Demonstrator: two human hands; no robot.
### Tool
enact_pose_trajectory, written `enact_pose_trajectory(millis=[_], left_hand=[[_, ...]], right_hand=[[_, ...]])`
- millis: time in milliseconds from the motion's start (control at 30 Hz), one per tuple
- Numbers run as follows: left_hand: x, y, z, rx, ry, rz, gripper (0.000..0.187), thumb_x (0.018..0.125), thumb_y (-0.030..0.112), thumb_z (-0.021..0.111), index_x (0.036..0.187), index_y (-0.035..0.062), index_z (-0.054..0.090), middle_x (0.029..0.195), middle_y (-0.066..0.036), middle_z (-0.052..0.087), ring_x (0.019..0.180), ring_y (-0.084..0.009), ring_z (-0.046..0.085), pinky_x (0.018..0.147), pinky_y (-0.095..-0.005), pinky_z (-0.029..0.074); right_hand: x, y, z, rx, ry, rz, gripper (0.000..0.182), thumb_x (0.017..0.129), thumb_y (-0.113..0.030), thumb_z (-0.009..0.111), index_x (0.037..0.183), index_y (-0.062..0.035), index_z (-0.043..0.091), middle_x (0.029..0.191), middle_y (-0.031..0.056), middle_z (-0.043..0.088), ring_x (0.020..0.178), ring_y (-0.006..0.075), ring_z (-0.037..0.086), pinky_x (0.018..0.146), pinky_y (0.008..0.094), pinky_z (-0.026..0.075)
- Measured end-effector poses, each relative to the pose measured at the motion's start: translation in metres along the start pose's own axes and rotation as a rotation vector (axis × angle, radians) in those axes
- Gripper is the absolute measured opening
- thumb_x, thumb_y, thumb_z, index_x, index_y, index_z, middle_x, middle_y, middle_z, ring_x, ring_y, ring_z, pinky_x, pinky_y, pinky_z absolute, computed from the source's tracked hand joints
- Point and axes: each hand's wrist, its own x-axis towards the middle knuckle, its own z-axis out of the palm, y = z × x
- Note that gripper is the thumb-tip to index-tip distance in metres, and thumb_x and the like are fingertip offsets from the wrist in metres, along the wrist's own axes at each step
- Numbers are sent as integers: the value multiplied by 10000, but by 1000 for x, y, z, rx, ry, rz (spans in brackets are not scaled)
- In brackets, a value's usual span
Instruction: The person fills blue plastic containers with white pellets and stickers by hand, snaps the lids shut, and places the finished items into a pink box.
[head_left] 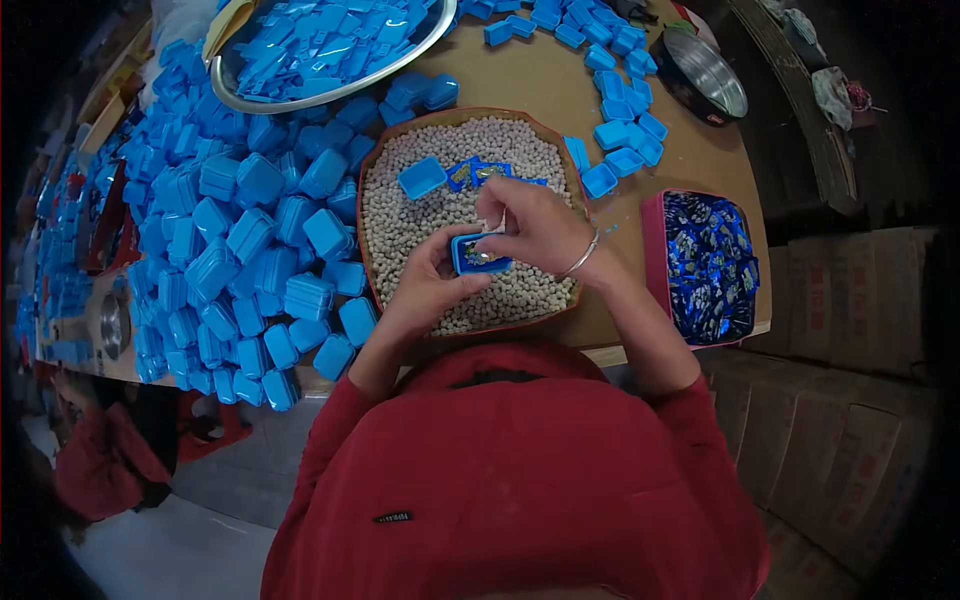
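Observation:
My left hand [424, 288] grips a small blue plastic box [458, 254] with its open side up. A dark blue printed packet [482, 260] lies inside it. Just over the box, my right hand [545, 232] is closed in a pinch; a few small pale bits like the balls below show at its fingertips. Both hands are above a wide tray [583, 200] filled with small pale balls [410, 240]. On the balls rest another open blue box [423, 178] and a few blue packets [490, 172].
Closed blue boxes [262, 180] are heaped at the left. Behind them, a metal basin [330, 92] holds flat blue pieces. Open blue boxes [625, 160] lie at the back right, near a round metal pan [705, 80]. A pink-sided bin [657, 250] of blue packets stands right.

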Motion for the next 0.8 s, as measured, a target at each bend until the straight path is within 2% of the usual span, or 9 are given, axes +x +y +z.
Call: enact_pose_trajectory(millis=[67, 200, 300, 400, 500, 667, 700, 733, 800], left_hand=[[-2, 4, 0, -59, 24, -12, 591, 745, -8, 731, 1271, 11, 461, 1104, -56, 580, 1023, -136, 571, 894, -275, 473], [-5, 11, -1, -193, 42, -67, 560, 763, 20, 725, 1262, 34, 472, 1086, -55, 585, 993, -146, 586, 847, -287, 508], [-5, 15, 1, -207, 95, -128, 459, 783, 46, 710, 1198, 48, 515, 1045, -58, 597, 932, -146, 603, 774, -288, 536], [-1, 2, -5, 50, 153, -104, 317, 824, 92, 669, 1117, 70, 550, 995, -49, 616, 830, -129, 617, 680, -275, 547], [0, -3, -7, 43, 228, -71, 292, 830, 78, 657, 1105, 70, 559, 928, -38, 625, 781, -121, 621, 645, -270, 544], [1, 4, -6, -185, 184, -74, 394, 848, 47, 573, 1230, 24, 480, 1137, -105, 568, 996, -194, 597, 838, -337, 521], [1, 2, -12, -249, 137, -64, 423, 845, 37, 555, 1257, 19, 460, 1168, -115, 553, 1030, -207, 587, 871, -349, 508], [0, 0, -14, -311, 92, -56, 452, 842, 27, 538, 1284, 15, 440, 1200, -124, 537, 1063, -221, 576, 904, -361, 495], [0, 4, -8, -301, 80, -56, 502, 828, -9, 501, 1320, 16, 408, 1222, -126, 521, 1098, -220, 557, 942, -359, 471]], right_hand=[[-3, 5, -9, 105, 89, 26, 188, 745, -59, 702, 845, -31, 545, 808, 89, 569, 616, 189, 550, 545, 289, 437], [-33, 61, -16, -916, 9, 21, 274, 657, -110, 747, 879, -77, 590, 879, 75, 579, 814, 247, 563, 678, 359, 461], [-47, 66, -6, -880, 20, 74, 280, 634, -129, 746, 869, -98, 597, 898, 66, 582, 916, 270, 541, 774, 401, 440], [-47, 58, -10, -819, 20, 88, 236, 657, -111, 729, 840, -98, 582, 883, 61, 579, 901, 261, 540, 774, 392, 425], [-48, 64, -11, -770, 29, 43, 204, 674, -91, 712, 815, -89, 565, 845, 63, 575, 876, 264, 536, 769, 398, 410], [-49, 55, -21, -555, 249, -64, 117, 740, -40, 661, 818, -65, 577, 791, 94, 576, 779, 263, 576, 686, 375, 439], [-49, 52, -22, -470, 319, -78, 88, 760, -34, 646, 813, -59, 581, 785, 104, 574, 763, 257, 585, 672, 370, 447], [-51, 50, -17, -130, 381, 32, 121, 804, -5, 627, 913, -41, 590, 764, 62, 578, 662, 164, 588, 593, 280, 455], [-42, 29, -9, 398, 451, 157, 169, 817, -6, 630, 975, -34, 579, 756, 31, 576, 654, 103, 567, 577, 238, 446]])
